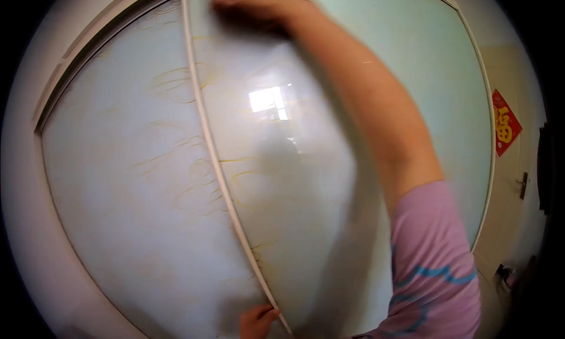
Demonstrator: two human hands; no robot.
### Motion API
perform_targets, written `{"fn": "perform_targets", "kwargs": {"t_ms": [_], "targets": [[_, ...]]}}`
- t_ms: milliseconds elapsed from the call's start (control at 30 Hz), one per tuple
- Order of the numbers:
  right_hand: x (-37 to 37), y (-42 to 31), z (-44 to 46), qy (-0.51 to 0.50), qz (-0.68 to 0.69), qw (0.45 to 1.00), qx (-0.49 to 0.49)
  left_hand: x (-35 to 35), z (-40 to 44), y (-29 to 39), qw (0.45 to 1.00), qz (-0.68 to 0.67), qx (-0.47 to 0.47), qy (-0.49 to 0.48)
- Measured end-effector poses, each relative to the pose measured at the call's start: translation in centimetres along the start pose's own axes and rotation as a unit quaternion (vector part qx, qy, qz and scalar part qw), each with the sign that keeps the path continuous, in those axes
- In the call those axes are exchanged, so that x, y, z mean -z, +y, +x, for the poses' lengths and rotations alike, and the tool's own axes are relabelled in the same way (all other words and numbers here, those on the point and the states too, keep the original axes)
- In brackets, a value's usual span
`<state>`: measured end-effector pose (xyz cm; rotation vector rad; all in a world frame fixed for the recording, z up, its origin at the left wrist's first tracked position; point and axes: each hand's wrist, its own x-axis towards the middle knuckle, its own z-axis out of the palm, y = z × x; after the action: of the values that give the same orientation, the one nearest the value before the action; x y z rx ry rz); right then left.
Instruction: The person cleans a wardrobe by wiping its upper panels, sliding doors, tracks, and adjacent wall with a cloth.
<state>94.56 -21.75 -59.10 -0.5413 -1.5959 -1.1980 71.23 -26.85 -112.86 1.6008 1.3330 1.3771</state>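
Observation:
Two large glossy panels fill the view: a left panel (129, 192) with faint curved yellow lines, and a right panel (294, 209) reflecting a bright window. A pale frame strip (215, 157) runs between them, slanting down to the right. My right hand (253, 4) is raised against the top of the right panel, blurred and partly cut off by the upper edge; its fingers and anything under them cannot be made out. My left hand (258, 322) is at the bottom, its fingers closed at the edge of the frame strip.
A red diamond-shaped decoration (506, 122) with yellow markings hangs on a door at the right. Below it is a dark door handle (522, 185). A dark track (94, 54) curves along the upper left. Dark objects stand at the lower right.

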Motion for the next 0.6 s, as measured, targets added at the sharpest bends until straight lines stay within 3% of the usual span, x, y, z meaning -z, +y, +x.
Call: {"fn": "perform_targets", "kwargs": {"t_ms": [100,133,200,300,400,433,500,567,600], "targets": [[-6.2,-1.6,2.4,0.000,-0.046,0.984,0.174,-0.5,-0.2,-1.3,0.997,0.052,-0.059,0.007],[-5.8,-1.9,2.2,-0.009,-0.052,0.981,0.186,-0.6,-0.1,-2.2,0.996,0.068,-0.053,0.024],[-2.2,1.8,0.0,-0.005,-0.043,0.994,0.103,-0.8,-0.2,-2.4,0.995,0.083,-0.043,0.042],[2.8,12.1,-5.6,0.048,-0.056,0.992,-0.107,-1.1,-1.3,-0.4,0.995,0.084,-0.022,0.051],[7.2,28.3,-13.7,0.114,-0.237,0.934,-0.243,-1.1,-1.3,1.1,0.997,0.054,0.014,0.043],[8.4,34.1,-17.2,0.129,-0.304,0.905,-0.270,-0.7,-0.9,0.7,0.994,0.105,-0.002,0.025],[10.1,43.5,-23.4,0.154,-0.417,0.848,-0.289,-0.7,-0.7,0.4,0.988,0.154,-0.011,0.003],[8.5,51.0,-27.9,0.236,-0.567,0.769,-0.178,-1.3,-0.1,1.4,0.997,0.026,0.045,0.056],[8.4,47.7,-26.4,0.233,-0.568,0.770,-0.177,-1.4,0.0,2.3,0.997,0.025,0.048,0.054]]}}
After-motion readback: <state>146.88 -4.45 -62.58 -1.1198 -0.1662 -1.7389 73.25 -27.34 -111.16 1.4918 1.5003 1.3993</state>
